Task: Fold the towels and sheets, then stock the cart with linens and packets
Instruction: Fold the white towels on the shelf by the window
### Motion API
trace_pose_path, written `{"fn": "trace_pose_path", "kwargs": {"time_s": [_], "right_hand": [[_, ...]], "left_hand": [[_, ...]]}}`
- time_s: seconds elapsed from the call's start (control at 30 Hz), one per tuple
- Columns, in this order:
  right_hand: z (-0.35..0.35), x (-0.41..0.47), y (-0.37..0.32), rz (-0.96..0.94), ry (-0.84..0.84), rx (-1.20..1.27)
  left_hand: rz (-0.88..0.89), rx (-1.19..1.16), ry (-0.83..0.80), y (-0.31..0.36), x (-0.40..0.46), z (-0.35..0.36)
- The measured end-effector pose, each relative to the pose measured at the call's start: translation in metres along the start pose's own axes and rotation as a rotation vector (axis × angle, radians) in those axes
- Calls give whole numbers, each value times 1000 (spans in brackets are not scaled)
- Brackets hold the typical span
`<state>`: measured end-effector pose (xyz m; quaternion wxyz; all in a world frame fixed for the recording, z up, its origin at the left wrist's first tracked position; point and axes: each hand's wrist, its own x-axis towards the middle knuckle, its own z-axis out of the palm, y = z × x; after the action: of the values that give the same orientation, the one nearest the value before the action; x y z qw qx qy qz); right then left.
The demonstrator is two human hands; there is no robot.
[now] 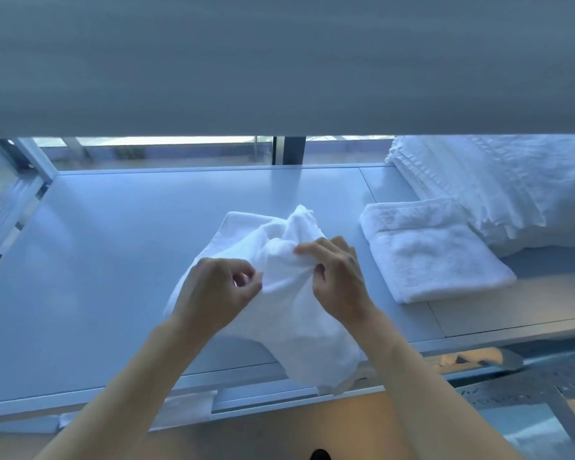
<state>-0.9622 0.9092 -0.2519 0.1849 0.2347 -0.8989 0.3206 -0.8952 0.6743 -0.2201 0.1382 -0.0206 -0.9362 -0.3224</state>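
White terry towel sits bunched at the near-middle of the table, its near end drooping over the edge. My left hand pinches a fold btwn thumb & forefinger; my right hand has fingers curled, clamped on the crumpled top. Folded towel lies just right of it, stacked linens far right. Risk, imo: the overhang's weight drags the cloth off if either pinch slips, or I fold it crooked w/ corners unmatched.
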Motion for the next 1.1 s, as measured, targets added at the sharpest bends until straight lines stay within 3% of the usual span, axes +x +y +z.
{"fn": "trace_pose_path", "kwargs": {"time_s": [0.07, 0.2, 0.27, 0.37, 0.43, 0.57, 0.7, 0.83, 0.93, 1.03, 1.1], "right_hand": [[-5, -7, 11, 80, -89, -76], [-9, -17, 33, 340, -341, -292], [-9, -19, 36, 454, -468, -398], [-1, -17, 26, 450, -326, -341], [5, -15, 12, 392, -271, -180], [20, -14, -13, 341, -557, -86], [7, -27, -21, 268, -524, -40], [-16, -47, -5, 409, -764, 25], [3, -35, 2, 458, -581, 104], [46, -24, 0, 440, -476, -185], [65, -25, 3, 434, -346, -199]], "left_hand": [[24, 42, -110, 4, -9, -6], [-57, 68, -174, -20, -5, 3], [-141, 156, -335, -37, 1, 16], [-199, 287, -527, -54, -5, 40], [-172, 287, -458, -58, -13, 56], [-159, 135, -265, -58, -20, 64], [-260, 176, -127, -64, -19, 26], [-429, 347, -268, -87, -31, -10], [-349, 338, -258, -77, -36, 4], [-231, 296, -315, -61, -28, 39], [-207, 319, -333, -57, -19, 59]]}}
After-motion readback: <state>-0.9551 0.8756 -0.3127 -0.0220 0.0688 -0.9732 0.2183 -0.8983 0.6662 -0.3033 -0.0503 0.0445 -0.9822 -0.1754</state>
